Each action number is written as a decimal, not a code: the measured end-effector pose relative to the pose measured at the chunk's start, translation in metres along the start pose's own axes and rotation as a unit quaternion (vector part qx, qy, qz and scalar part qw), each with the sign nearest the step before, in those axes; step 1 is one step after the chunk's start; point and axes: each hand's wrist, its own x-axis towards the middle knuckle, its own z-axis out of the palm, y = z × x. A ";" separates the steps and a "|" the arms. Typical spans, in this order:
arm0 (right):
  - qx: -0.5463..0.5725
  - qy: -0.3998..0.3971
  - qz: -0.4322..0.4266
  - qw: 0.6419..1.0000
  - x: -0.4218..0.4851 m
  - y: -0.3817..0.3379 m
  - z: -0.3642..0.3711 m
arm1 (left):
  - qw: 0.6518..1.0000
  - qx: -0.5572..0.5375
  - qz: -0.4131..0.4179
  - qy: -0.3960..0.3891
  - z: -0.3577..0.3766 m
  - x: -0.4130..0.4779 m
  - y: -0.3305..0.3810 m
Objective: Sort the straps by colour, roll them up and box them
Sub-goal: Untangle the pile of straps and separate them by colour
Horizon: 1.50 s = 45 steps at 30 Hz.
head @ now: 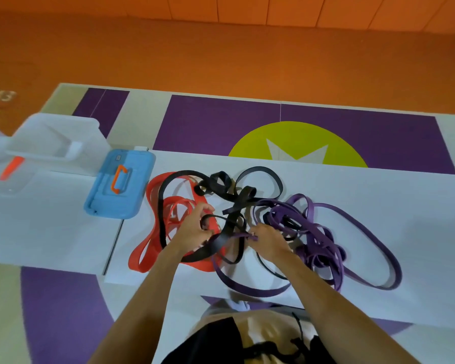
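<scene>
**Head view: items, each placed relative to the blue lid**

1. Blue lid (132,166): lies flat on the white table (378,193) and has an orange handle (119,179) on top. A small label near its far edge is too blurred to read.
2. Red straps (142,252): loose loops just right of the lid, the nearest almost touching its right edge.
3. Black straps (243,193): a knotted tangle further right of the lid, lying over the red loops on one side and the purple ones on the other.
4. Purple straps (321,243): a dense heap farthest right of the lid, with one wide loop trailing towards the table's near edge.
5. Left hand (192,228): right of the lid and nearer the person, over the red and black overlap. The fingers are curled, and thumb and forefinger ring a black loop. A broad black strap runs out from under the palm.
6. Right hand (268,240): further right again, at the purple heap's left edge. The fingertips are pressed together on a purple strap end that points towards the left hand.
7. Clear plastic box (55,137): left of the lid and slightly beyond it.
8. Floor number (5,95): "13", pale on the orange floor far left of the lid and beyond it.
</scene>
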 end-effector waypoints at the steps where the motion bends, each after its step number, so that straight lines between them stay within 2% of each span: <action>1: 0.025 0.020 0.001 0.999 -0.002 0.004 -0.002 | 1.000 -0.001 -0.003 -0.006 0.000 -0.001 -0.002; 5: 0.054 0.082 -0.021 0.995 -0.014 0.016 -0.009 | 0.998 0.025 -0.018 -0.053 0.007 0.004 -0.007; 9: 0.076 0.074 -0.029 0.994 -0.027 0.020 -0.017 | 0.985 0.125 -0.013 -0.121 0.026 0.021 -0.004; 11: 0.075 0.065 -0.035 0.994 -0.033 0.023 -0.022 | 0.973 0.194 -0.007 -0.129 0.036 0.032 -0.002; 15: 0.072 0.053 -0.052 0.995 -0.044 0.031 -0.031 | 0.965 0.235 0.000 -0.113 0.054 0.045 0.007; 18: 0.067 0.039 -0.057 0.995 -0.051 0.037 -0.037 | 0.984 0.175 0.000 -0.038 0.062 0.052 0.012; 20: 0.055 0.030 -0.058 0.996 -0.055 0.040 -0.040 | 0.989 0.146 -0.006 -0.019 0.064 0.057 0.012; 22: 0.042 0.016 -0.050 0.998 -0.058 0.045 -0.041 | 0.984 0.176 0.002 -0.033 0.063 0.062 0.012; 24: 0.027 0.010 -0.034 0.999 -0.061 0.052 -0.037 | 0.980 0.198 0.019 -0.006 0.057 0.064 0.014; 27: 0.030 0.017 -0.012 0.999 -0.062 0.057 -0.033 | 0.971 0.221 0.075 0.061 0.047 0.061 0.025; 30: 0.038 0.020 -0.007 0.999 -0.056 0.056 -0.027 | 0.944 0.257 0.165 0.126 0.041 0.054 0.040; 34: 0.078 -0.012 0.010 0.997 -0.053 0.058 -0.021 | 0.930 0.258 0.247 0.092 0.035 0.046 0.064; 37: 0.127 -0.040 0.051 0.990 -0.058 0.061 -0.023 | 0.897 0.288 0.324 0.085 0.041 0.038 0.086; 38: 0.152 -0.016 0.063 0.986 -0.060 0.060 -0.023 | 0.885 0.298 0.348 0.086 0.047 0.034 0.092; 42: 0.174 0.198 0.050 0.963 -0.057 0.040 -0.033 | 0.834 0.339 0.429 0.071 0.079 0.011 0.108; 43: 0.173 0.220 0.025 0.960 -0.056 0.034 -0.038 | 0.824 0.343 0.446 0.069 0.084 0.006 0.112; 45: 0.169 0.190 -0.008 0.967 -0.056 0.019 -0.047 | 0.806 0.346 0.475 0.071 0.094 0.001 0.117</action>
